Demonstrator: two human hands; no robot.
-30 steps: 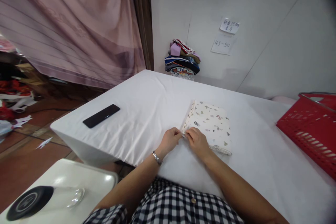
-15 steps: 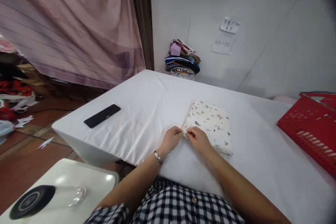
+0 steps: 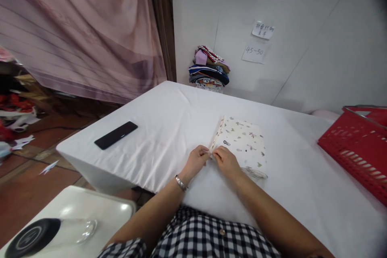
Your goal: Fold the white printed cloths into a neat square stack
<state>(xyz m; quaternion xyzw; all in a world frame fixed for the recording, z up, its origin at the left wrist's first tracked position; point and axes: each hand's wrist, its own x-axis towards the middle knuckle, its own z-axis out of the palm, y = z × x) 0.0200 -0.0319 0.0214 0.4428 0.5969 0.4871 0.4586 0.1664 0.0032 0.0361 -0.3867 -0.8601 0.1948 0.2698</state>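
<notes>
A folded white cloth (image 3: 244,141) with a small print of leaves and figures lies flat on the white-covered table (image 3: 169,117). At its near left corner, my left hand (image 3: 196,162) pinches the edge between thumb and fingers. Right beside it, my right hand (image 3: 226,162) is closed on the same corner, its fingertips almost touching the left ones. The exact bit of fabric between the fingertips is too small to make out. A silver bracelet (image 3: 182,183) circles my left wrist.
A black phone (image 3: 116,135) lies on the table's left side. The red plastic basket (image 3: 356,149) stands at the right edge. Folded clothes (image 3: 209,67) are stacked against the wall at the back. A white stool (image 3: 99,205) with a glass jar (image 3: 75,229) on it stands lower left.
Both hands stay at the cloth's corner, with only a slight shift of the fingers. The right fingers have drawn a little closer to the left ones. The view has moved slightly.
</notes>
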